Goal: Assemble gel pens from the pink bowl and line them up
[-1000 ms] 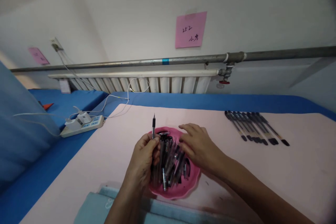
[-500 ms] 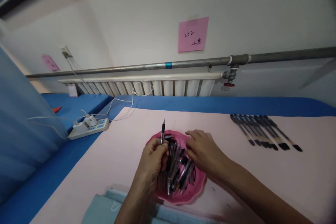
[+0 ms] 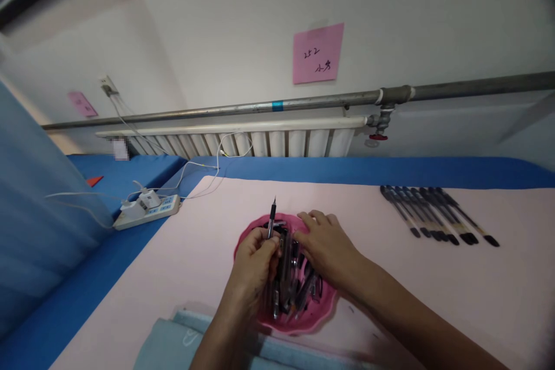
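Left hand (image 3: 255, 255) over the left side of the pink scalloped bowl (image 3: 317, 315), thumb pinched against curled fingers, bare left forearm (image 3: 228, 324) slanting from its near side, right hand (image 3: 325, 244) at its right rim, palm down, fingers bent and parted, right forearm (image 3: 401, 304) angled toward its lower right.

A pen (image 3: 273, 218) is standing nearly upright in the left grip (image 3: 255, 257), its silver tip pointing up and leaning slightly right; its dark front section is showing above a clear barrel. The pink bowl (image 3: 303, 324), its rim waving, is sitting well inside the left edge of the pink sheet (image 3: 173, 266) and well apart from the far edge. Inside, loose pens (image 3: 284, 277), clear and black, are lying heaped, mostly running far rim to near rim, some slanting; blur is hiding their exact number. Bare pink is showing along the near wall.
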{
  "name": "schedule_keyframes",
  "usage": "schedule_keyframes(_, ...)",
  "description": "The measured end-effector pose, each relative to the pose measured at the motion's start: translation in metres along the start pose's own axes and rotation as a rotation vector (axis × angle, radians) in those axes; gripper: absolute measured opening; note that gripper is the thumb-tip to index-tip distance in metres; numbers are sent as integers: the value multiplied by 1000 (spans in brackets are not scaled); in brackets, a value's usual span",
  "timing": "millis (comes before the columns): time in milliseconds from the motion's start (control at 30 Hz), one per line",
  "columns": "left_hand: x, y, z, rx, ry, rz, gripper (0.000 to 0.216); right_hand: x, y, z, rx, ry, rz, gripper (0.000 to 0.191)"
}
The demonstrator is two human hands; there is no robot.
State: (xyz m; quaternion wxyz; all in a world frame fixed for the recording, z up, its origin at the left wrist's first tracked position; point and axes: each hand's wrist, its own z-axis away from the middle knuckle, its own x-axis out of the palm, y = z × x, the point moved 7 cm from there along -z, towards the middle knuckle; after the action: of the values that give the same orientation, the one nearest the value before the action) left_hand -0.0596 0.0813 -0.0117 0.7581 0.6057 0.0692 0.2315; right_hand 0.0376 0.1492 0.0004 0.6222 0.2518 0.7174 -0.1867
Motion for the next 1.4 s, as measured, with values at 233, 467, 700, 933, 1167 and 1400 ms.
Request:
schedule_keyframes(233, 3, 6, 3, 6, 28, -9, 13, 1, 0, -1, -13, -68, -30, 22)
schedule_keyframes(467, 3, 5, 3, -6, 19, -25, 11, -3, -1, -1, -12, -115, -63, 24)
schedule_keyframes(700, 3, 4, 3, 1, 12, -35, 15, -4, 0, 0, 40, -137, -58, 21)
schedule_keyframes(933, 2, -1, 0, -2, -25, -73, 19, -6, 4, -2, 27, 49, -75, 22)
schedule_keyframes(1167, 16, -3, 6, -4, -203, -181, 33, -43, 53, 6, 344, 299, -1047, 10)
schedule_keyframes(1400, 22, -5, 10, -28, -285, -257, 35, -39, 56, 7, 321, 198, -1498, 15)
